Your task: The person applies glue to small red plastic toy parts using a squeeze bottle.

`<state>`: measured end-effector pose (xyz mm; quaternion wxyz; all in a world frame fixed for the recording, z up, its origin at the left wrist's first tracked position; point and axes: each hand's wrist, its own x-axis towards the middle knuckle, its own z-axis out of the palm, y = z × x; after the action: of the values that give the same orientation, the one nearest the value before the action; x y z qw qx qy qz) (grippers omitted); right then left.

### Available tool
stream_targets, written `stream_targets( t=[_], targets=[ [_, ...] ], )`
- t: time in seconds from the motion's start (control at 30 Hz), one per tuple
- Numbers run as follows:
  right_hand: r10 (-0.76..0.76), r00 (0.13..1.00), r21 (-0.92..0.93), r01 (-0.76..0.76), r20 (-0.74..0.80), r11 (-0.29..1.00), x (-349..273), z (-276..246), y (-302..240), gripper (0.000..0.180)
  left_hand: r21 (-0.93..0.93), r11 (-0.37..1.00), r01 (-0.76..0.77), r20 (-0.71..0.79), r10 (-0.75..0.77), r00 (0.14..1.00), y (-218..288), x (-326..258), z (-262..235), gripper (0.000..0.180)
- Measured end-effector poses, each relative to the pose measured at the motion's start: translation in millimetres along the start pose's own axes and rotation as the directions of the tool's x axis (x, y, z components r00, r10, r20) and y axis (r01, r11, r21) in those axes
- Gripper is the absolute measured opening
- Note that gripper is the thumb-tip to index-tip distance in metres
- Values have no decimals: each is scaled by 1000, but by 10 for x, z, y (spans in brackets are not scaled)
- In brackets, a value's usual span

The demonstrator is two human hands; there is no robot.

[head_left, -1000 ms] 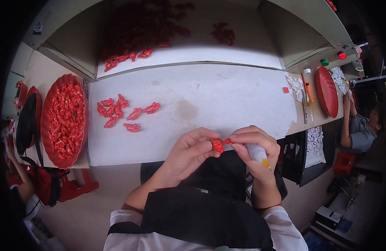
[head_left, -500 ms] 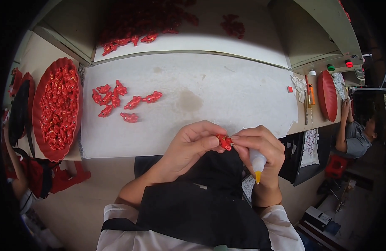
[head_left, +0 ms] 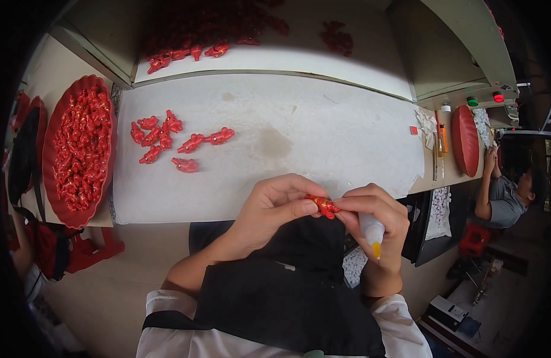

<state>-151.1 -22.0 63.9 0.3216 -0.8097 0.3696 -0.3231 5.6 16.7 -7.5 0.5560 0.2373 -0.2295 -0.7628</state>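
Note:
A small red figurine sits between the fingertips of both hands, just in front of the white work table. My left hand pinches it from the left. My right hand grips its right end and also holds a small white glue bottle with a yellow tip pointing down. Both hands hover over my black apron, near the table's front edge.
Several loose red figurines lie on the table's left part. A red tray heaped with more stands at the far left. More red pieces lie on the back shelf. Another person sits at the right by a red oval tray.
Both hands have stayed together on the figurine with small finger shifts. The glue bottle's tip now points downward below my right hand. The view has shifted slightly.

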Motion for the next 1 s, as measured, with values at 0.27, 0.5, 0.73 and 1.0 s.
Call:
stream_targets(
  t=[0.27, 0.5, 0.73, 1.0],
  targets=[
    [120, 992, 80, -123, 39, 989, -31, -61, -47, 22, 53, 997, -53, 23, 52, 998, -45, -10, -1, 18],
    [154, 987, 169, -159, 48, 973, -51, -72, -19, 22, -8, 1000, -24, 77, 25, 997, -53, -8, -12, 18],
    [45, 999, 26, -45, 3, 999, -84, -28, -2, 23, 93, 991, -98, 34, 95, 995, -65, -13, 29, 17],
    [37, 999, -27, -37, 1, 999, -84, -33, -30, 22, 81, 993, -85, 24, 83, 996, -84, -23, 41, 17]
  ],
)
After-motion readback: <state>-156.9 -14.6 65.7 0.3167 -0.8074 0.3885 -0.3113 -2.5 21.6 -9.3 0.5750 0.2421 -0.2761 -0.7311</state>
